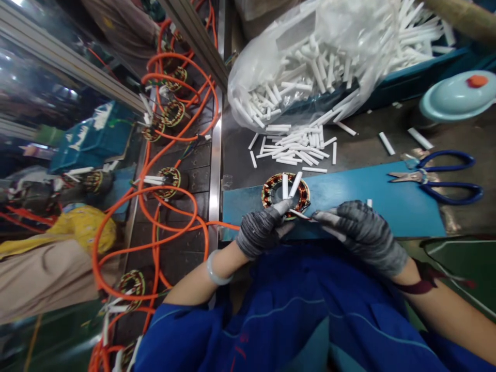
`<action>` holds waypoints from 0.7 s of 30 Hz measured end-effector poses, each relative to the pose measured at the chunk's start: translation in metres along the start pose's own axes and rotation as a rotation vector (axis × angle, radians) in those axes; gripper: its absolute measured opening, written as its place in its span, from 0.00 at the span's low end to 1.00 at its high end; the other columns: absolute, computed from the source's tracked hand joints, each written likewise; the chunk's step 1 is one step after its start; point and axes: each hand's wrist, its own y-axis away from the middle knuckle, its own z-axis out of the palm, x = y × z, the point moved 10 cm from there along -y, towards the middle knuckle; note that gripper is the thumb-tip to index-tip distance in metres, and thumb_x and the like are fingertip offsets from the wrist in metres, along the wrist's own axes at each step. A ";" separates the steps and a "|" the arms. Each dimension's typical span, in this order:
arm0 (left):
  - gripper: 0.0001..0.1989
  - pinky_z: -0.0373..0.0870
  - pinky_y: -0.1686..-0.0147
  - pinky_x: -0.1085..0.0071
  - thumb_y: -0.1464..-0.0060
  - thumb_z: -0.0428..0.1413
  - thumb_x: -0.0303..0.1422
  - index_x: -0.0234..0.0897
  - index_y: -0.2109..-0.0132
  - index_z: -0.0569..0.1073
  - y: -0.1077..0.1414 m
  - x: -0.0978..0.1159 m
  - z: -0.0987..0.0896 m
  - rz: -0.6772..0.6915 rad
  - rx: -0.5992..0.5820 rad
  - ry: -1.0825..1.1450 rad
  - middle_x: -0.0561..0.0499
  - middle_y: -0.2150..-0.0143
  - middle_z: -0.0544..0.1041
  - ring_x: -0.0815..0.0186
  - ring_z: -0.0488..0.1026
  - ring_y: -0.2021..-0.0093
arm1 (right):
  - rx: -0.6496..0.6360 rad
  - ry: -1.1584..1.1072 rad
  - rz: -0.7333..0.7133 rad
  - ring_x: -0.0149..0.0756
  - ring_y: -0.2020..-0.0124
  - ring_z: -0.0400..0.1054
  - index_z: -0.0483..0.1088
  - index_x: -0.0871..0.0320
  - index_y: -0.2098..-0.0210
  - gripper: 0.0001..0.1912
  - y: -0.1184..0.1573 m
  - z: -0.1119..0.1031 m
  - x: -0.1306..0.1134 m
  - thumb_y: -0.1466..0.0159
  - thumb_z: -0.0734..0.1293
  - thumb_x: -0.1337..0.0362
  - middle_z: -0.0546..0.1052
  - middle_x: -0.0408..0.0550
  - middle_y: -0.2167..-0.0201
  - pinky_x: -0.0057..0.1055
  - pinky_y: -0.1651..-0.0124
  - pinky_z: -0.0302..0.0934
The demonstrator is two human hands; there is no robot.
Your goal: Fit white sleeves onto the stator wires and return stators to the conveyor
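Observation:
A ring-shaped motor stator (266, 192) with copper windings lies on a blue mat in front of me. Two white sleeve tubes (295, 184) stick up from its near side, over the open middle. My left hand (263, 230), in a grey glove with bare fingertips, is closed at the stator's near edge and pinches a thin white tube (300, 214) that points right. At that tube's far end are the pinched fingers of my gloved right hand (360, 232); whatever thin piece they grip is too small to make out.
Loose white tubes (298, 144) lie behind the stator, below a plastic bag (248, 67) full of them. Blue-handled scissors (437, 175) rest on the right, near a lidded container (457, 98). Leftward, an orange hose (145, 175) coils among more stators (170, 181). A co-worker's yellow sleeve (87, 227) shows.

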 end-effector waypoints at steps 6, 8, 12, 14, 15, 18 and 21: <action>0.16 0.83 0.53 0.66 0.34 0.58 0.36 0.35 0.43 0.77 -0.002 0.013 0.006 0.113 0.070 0.017 0.42 0.51 0.84 0.57 0.84 0.53 | 0.188 0.332 -0.151 0.37 0.77 0.68 0.81 0.56 0.61 0.16 0.008 0.008 -0.036 0.27 0.62 0.59 0.77 0.48 0.79 0.35 0.71 0.57; 0.13 0.83 0.53 0.66 0.33 0.57 0.35 0.36 0.46 0.78 -0.002 0.014 0.007 0.123 0.097 0.008 0.44 0.53 0.85 0.58 0.85 0.54 | 0.160 0.288 -0.105 0.38 0.77 0.69 0.81 0.56 0.61 0.17 0.010 0.013 -0.035 0.27 0.62 0.58 0.77 0.48 0.79 0.35 0.72 0.58; 0.12 0.84 0.58 0.65 0.34 0.58 0.38 0.40 0.48 0.80 -0.005 0.014 0.012 0.046 0.056 -0.107 0.46 0.55 0.86 0.57 0.85 0.57 | -0.026 0.071 0.148 0.38 0.73 0.74 0.80 0.52 0.61 0.17 0.009 0.031 0.000 0.27 0.61 0.54 0.82 0.47 0.74 0.33 0.69 0.62; 0.12 0.83 0.63 0.66 0.33 0.57 0.38 0.39 0.49 0.80 -0.008 0.019 0.012 0.038 0.028 -0.154 0.44 0.56 0.86 0.56 0.85 0.58 | -0.040 0.075 0.213 0.39 0.73 0.74 0.80 0.52 0.63 0.19 0.009 0.034 0.015 0.27 0.60 0.54 0.82 0.48 0.73 0.34 0.68 0.62; 0.13 0.82 0.65 0.67 0.33 0.56 0.38 0.38 0.49 0.80 -0.010 0.022 0.011 0.043 0.021 -0.163 0.44 0.57 0.86 0.56 0.85 0.59 | -0.026 0.105 0.205 0.39 0.73 0.74 0.80 0.53 0.63 0.19 0.009 0.033 0.018 0.26 0.60 0.54 0.82 0.48 0.73 0.34 0.67 0.62; 0.13 0.80 0.66 0.70 0.31 0.53 0.37 0.37 0.50 0.80 -0.013 0.028 0.004 0.063 0.067 -0.158 0.44 0.59 0.86 0.58 0.85 0.62 | 0.055 0.235 0.073 0.41 0.72 0.73 0.80 0.55 0.58 0.18 0.008 0.025 0.008 0.26 0.61 0.55 0.80 0.49 0.73 0.36 0.64 0.62; 0.11 0.78 0.67 0.71 0.31 0.54 0.36 0.37 0.52 0.79 -0.011 0.032 -0.004 0.098 0.178 -0.200 0.47 0.63 0.86 0.61 0.84 0.65 | 0.143 0.336 -0.032 0.40 0.72 0.70 0.80 0.56 0.58 0.14 0.012 0.016 -0.008 0.28 0.64 0.57 0.78 0.48 0.76 0.37 0.63 0.61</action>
